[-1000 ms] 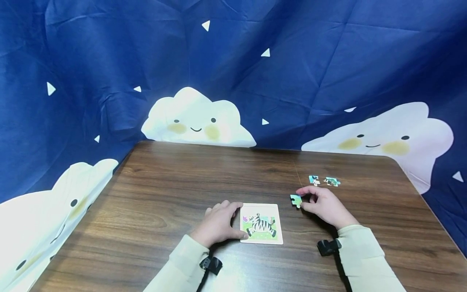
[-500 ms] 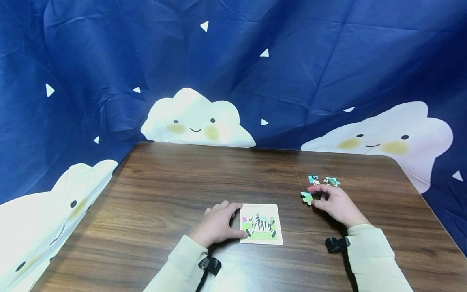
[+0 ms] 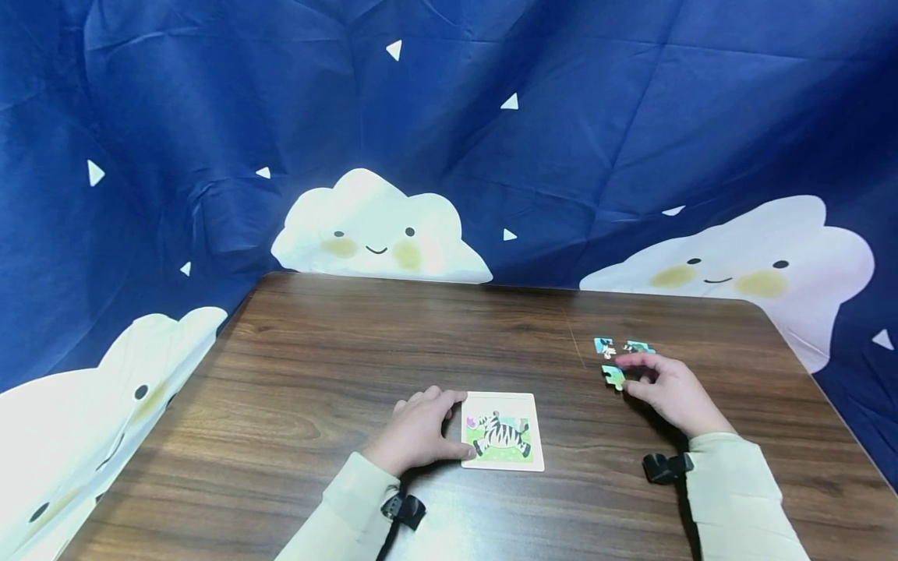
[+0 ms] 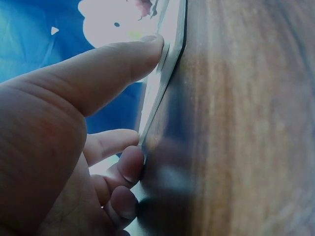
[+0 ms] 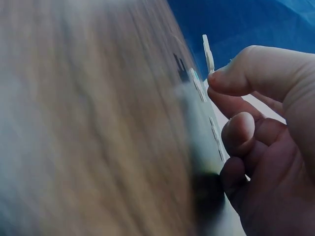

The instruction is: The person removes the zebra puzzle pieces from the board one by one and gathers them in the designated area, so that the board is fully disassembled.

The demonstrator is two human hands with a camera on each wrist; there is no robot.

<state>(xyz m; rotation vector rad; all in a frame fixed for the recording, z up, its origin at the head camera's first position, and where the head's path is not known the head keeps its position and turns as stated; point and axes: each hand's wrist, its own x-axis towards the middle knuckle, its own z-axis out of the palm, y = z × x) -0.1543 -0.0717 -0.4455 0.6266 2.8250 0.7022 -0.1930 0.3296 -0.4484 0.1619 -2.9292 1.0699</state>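
Right hand (image 3: pixel 669 395) pinches green-and-blue puzzle piece (image 3: pixel 613 377) between thumb and index, raised, right of and beyond zebra board (image 3: pixel 503 432). Loose pieces (image 3: pixel 602 346) lie flat, farther beyond board, rightward. Left hand (image 3: pixel 419 432), thumb and index spread wide, touches board's left side.

A dark brown wood-grain table (image 3: pixel 337 343) stands before a creased blue cloth (image 3: pixel 561 164) dotted with small white triangles (image 3: pixel 96 173). White clouds (image 3: pixel 382 218) with yellow cheeks (the middle one plainly smiling) sit low on the cloth. A thin pale line (image 3: pixel 576 340) marks the tabletop's far half.
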